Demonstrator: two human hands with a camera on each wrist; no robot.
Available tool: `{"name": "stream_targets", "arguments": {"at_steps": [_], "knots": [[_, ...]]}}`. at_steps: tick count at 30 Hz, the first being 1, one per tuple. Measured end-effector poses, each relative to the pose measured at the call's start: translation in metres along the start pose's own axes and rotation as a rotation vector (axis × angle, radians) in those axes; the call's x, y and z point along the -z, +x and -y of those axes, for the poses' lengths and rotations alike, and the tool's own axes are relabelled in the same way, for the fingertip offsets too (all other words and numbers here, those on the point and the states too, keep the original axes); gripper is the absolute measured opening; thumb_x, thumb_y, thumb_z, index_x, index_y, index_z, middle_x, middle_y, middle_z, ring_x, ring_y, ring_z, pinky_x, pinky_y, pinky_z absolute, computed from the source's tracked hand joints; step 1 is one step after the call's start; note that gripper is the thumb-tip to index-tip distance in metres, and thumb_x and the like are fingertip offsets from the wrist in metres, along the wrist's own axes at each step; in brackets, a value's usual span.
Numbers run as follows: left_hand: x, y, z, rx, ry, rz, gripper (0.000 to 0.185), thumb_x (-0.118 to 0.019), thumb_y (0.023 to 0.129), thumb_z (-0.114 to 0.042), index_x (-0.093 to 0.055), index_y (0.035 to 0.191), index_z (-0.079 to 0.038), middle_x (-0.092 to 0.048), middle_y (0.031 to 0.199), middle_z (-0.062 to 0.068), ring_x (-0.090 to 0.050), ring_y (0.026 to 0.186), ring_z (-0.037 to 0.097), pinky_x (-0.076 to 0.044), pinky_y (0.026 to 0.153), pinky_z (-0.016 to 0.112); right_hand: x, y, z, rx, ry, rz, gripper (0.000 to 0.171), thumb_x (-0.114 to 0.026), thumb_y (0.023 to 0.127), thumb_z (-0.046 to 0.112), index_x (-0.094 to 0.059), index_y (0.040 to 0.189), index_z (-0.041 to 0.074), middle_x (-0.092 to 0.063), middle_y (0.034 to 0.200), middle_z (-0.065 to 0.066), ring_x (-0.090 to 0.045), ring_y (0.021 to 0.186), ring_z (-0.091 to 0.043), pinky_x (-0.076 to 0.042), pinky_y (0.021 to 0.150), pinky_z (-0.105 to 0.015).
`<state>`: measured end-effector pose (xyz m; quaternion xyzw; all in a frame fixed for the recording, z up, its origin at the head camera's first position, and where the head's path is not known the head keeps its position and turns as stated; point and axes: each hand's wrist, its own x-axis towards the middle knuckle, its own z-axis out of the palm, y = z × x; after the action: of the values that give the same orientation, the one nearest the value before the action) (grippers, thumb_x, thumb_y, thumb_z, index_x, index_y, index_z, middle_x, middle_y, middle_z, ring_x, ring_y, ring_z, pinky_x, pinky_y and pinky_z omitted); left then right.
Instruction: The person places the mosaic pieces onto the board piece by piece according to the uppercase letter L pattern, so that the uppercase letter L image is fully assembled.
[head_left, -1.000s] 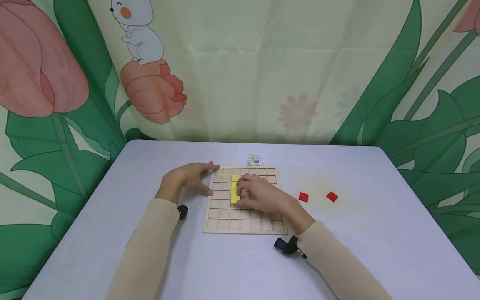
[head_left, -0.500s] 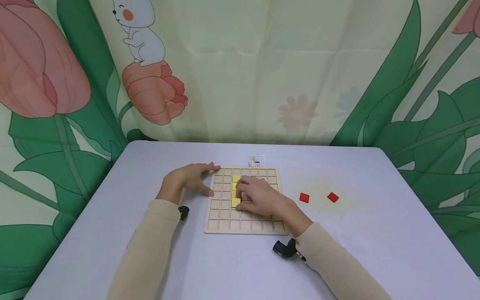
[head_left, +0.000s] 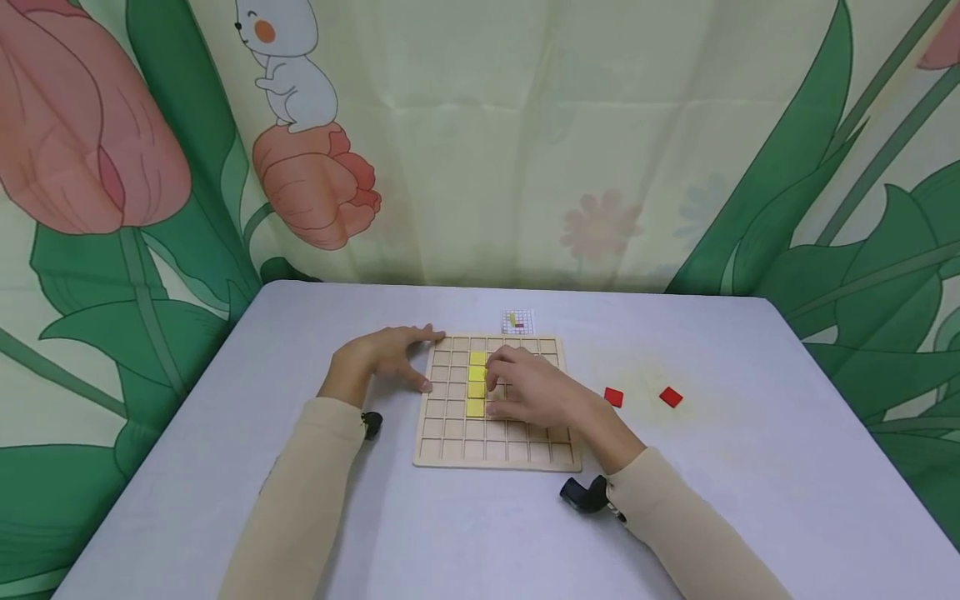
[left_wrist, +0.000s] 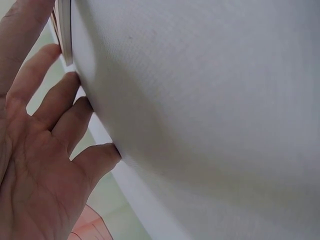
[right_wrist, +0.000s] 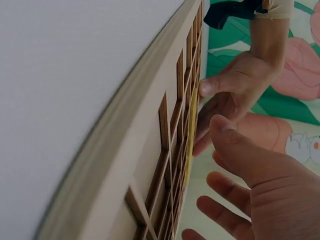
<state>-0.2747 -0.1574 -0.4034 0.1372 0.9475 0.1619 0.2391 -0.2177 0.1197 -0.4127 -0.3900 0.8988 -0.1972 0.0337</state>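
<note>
A pale wooden grid board point(head_left: 450, 451) lies on the table, with several yellow square tiles point(head_left: 476, 374) lined up in one column of its cells. My left hand point(head_left: 384, 354) holds the board's left side steady, its thumb and fingertips at the edge and the fingers spread. In the left wrist view the fingers point(left_wrist: 60, 95) stretch out, their tips on the table next to the board. My right hand point(head_left: 531, 388) hovers over the board just right of the yellow column, fingers loosely bent and nothing between them. In the right wrist view its thumb point(right_wrist: 232, 140) stands apart from the fingers.
Two red square tiles point(head_left: 613, 397) lie apart on the white table point(head_left: 480, 533) to the right of the board. Behind the board is a small printed grid card point(head_left: 517, 322) with coloured squares. A patterned curtain point(head_left: 480, 167) hangs beyond the table.
The lowest yellow tile has slid slightly toward me into line with the others. My right fingertips have since come off the tiles, moving a little right. The left hand stays put.
</note>
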Motion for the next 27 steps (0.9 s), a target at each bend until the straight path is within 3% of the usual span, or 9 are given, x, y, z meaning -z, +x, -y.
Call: {"name": "stream_targets", "arguments": {"at_steps": [8, 13, 22, 27], "knots": [[-0.002, 0.001, 0.002, -0.010, 0.008, -0.002, 0.099, -0.083, 0.060, -0.053, -0.032, 0.144, -0.044, -0.019, 0.156, -0.008, -0.014, 0.143, 0.024, -0.019, 0.110, 0.057, 0.018, -0.019, -0.012, -0.015, 0.073, -0.053, 0.023, -0.069, 0.086, 0.032, -0.061, 0.101, 0.017, -0.048, 0.130, -0.003, -0.047, 0.115, -0.018, -0.041, 0.093, -0.041], [-0.001, 0.002, 0.002, -0.026, 0.000, -0.012, 0.097, -0.083, 0.061, -0.053, -0.033, 0.144, -0.044, -0.020, 0.156, -0.007, -0.014, 0.143, 0.025, -0.020, 0.110, 0.057, 0.028, -0.033, -0.025, -0.047, 0.059, -0.071, 0.024, -0.070, 0.086, 0.032, -0.061, 0.102, 0.016, -0.051, 0.127, -0.002, -0.046, 0.115, -0.017, -0.040, 0.094, -0.041], [-0.002, -0.001, 0.002, -0.010, -0.015, 0.001, 0.100, -0.083, 0.059, -0.054, -0.032, 0.144, -0.044, -0.018, 0.156, -0.008, -0.013, 0.144, 0.024, -0.020, 0.110, 0.057, 0.029, -0.064, -0.046, -0.027, 0.034, -0.138, 0.022, -0.073, 0.083, 0.026, -0.062, 0.098, 0.016, -0.054, 0.117, 0.002, -0.048, 0.109, -0.015, -0.043, 0.092, -0.038], [-0.001, 0.000, 0.001, -0.021, -0.005, -0.003, 0.100, -0.082, 0.059, -0.056, -0.032, 0.145, -0.044, -0.018, 0.156, -0.008, -0.013, 0.143, 0.025, -0.020, 0.109, 0.058, 0.030, -0.081, -0.058, -0.051, 0.026, -0.150, 0.028, -0.074, 0.082, 0.027, -0.060, 0.104, 0.017, -0.054, 0.115, 0.007, -0.048, 0.107, -0.015, -0.041, 0.090, -0.038]]}}
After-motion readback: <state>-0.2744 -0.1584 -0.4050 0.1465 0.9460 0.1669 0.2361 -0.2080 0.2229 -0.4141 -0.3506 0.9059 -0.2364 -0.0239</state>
